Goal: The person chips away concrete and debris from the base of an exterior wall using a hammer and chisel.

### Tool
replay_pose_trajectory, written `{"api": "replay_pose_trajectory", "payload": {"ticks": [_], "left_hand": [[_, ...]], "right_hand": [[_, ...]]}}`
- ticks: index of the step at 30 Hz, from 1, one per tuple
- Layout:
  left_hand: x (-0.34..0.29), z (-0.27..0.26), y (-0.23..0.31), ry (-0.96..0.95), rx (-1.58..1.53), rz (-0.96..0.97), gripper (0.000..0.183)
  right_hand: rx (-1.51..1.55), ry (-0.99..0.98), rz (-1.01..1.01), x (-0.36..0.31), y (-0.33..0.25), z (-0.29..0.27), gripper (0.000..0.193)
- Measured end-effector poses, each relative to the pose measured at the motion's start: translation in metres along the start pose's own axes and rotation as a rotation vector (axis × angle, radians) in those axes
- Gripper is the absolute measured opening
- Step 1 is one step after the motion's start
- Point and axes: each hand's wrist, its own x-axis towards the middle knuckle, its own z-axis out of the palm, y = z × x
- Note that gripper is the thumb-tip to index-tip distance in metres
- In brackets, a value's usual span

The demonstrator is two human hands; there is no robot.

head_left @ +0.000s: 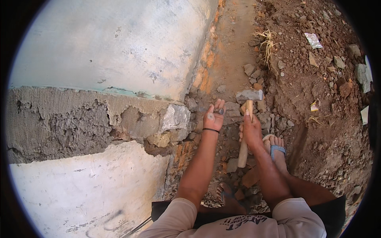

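My right hand point(251, 131) is wrapped around the wooden handle of a hammer point(243, 156), whose grey metal head points away from me. To its left, my left hand point(213, 116) is turned palm up near the wall's broken corner, with a dark band at the wrist. Its fingers curl around a small dark, grey-ended piece point(220, 111); its kind I cannot make out. A pale patch shows on the palm. Close by, the wall's edge has exposed rough mortar and a whitish stone point(176, 118).
A pale painted wall point(119, 43) fills the left, crossed by a band of rough grey mortar point(59, 123). Broken stones point(232, 109) lie around my sandalled feet point(278, 152). A brown soil bank point(329, 158) rises on the right, with dry grass point(270, 45) and litter point(313, 40).
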Motion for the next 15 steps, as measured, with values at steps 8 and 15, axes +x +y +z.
{"api": "replay_pose_trajectory", "payload": {"ticks": [8,15], "left_hand": [[0.006,0.023,0.006,0.048,0.002,0.041,0.045],[0.004,0.030,0.001,0.046,0.014,0.047,0.046]], "right_hand": [[0.221,0.277,-0.460,-0.021,-0.118,-0.045,0.044],[0.536,0.305,-0.661,-0.032,-0.078,-0.010,0.048]]}}
